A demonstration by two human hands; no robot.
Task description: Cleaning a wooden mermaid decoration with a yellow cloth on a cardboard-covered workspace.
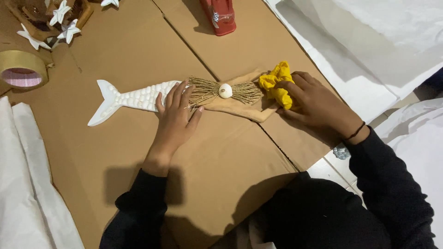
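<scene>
Just under both hands' fingers (184, 92): mermaid figure (138, 97).

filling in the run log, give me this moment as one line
left hand: flat on mermaid figure | right hand: pressing yellow cloth at figure's end | surface: cardboard | nearby: tape roll

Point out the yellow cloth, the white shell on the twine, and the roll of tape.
yellow cloth (275, 82): head view, on its bunched folds.
white shell (225, 91): head view, on its rounded top.
roll of tape (25, 61): head view, on its gold outer band.
</scene>
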